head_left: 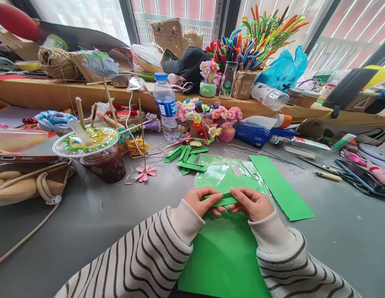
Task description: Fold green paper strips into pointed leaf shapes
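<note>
"Green paper, doubled over into a narrow strip (pixel 226 202), and both hands are on it. Where exactly?"

"Just above the big green sheet (pixel 223 256), over the middle of the desk (pixel 87 236). The left hand (pixel 203 201) pinches one end, thumb on top, fingertips curled beneath. The right hand (pixel 253 203) does the same at the other end, its thumb near the upper edge."

"So both grips are narrow, with the paper between them. What makes the fold come out well?"

"I'd say line up the long edges first, and only then press. If one end is skewed, the crease will probably wander."

"And the pressing itself?"

"Hold one end firm with the left thumb and run the right thumb outward along the fold. Light at first, then harder; paper like this likely keeps a wrong crease."

"Can you tell whether the edges meet now?"

"No, the fingers hide too much."

"Anything to match it against?"

"Yes, the folded green pieces (pixel 192 166) lying beyond the hands. I'd keep to a similar width. A flat green strip (pixel 281 188) lies to the right, apart from the hands."
</note>
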The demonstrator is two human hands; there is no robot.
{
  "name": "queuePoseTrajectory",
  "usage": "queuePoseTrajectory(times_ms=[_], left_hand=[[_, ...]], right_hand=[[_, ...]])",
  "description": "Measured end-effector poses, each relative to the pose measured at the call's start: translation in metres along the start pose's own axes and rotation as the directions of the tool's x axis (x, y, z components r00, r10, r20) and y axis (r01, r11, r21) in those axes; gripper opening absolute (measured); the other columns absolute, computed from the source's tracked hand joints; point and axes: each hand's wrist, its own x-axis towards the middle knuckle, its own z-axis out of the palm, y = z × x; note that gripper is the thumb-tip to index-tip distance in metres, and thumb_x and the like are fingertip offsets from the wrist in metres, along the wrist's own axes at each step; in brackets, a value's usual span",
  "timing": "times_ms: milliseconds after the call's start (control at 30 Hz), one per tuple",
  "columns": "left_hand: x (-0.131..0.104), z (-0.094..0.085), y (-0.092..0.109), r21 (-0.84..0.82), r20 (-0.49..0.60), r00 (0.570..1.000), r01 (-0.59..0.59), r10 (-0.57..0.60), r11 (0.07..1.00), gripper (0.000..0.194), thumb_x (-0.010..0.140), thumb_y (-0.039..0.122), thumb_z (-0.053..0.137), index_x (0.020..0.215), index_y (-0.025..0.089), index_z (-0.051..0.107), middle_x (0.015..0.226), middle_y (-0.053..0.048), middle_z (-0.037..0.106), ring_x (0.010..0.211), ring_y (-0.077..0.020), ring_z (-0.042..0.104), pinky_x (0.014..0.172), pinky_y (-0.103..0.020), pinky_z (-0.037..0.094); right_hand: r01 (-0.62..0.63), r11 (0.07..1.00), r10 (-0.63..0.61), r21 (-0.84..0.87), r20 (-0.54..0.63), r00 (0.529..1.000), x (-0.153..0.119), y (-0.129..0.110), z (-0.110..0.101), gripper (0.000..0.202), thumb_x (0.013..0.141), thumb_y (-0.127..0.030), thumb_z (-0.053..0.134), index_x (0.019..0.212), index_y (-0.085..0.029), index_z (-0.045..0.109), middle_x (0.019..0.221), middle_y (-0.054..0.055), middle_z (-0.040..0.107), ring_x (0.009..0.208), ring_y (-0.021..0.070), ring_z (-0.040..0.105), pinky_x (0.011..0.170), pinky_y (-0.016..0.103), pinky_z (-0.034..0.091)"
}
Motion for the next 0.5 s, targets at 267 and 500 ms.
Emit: queuePoseTrajectory(times_ms=[267,500], left_hand=[[0.001,-0.0003,-0.0016,0.011,-0.004,1.0,-0.023,0.023,1.0,0.018,0.056,0.026,0.061,0.062,0.01,0.055,0.047,0.002,0.056,0.048,-0.0132,0.058,0.043,-0.019,0.048],[0.0002,-0.0001,-0.0027,0.085,-0.016,0.996,-0.085,0.086,0.993,0.017,0.059,0.026,0.059,0.062,0.01,0.056,0.05,0.001,0.055,0.049,-0.014,0.059,0.043,-0.02,0.048]], right_hand=[[0.012,1.0,-0.011,-0.012,0.006,1.0,-0.0007,0.0003,-0.0002,0.017,0.05,-0.025,0.067,0.057,-0.011,0.062,0.044,-0.003,0.057,0.036,0.0093,0.056,0.034,0.013,0.047],[0.065,0.994,-0.063,-0.085,0.025,0.998,-0.0002,0.0023,-0.0017,0.017,0.054,-0.028,0.064,0.06,-0.012,0.061,0.049,-0.003,0.057,0.038,0.0093,0.056,0.037,0.016,0.047]])
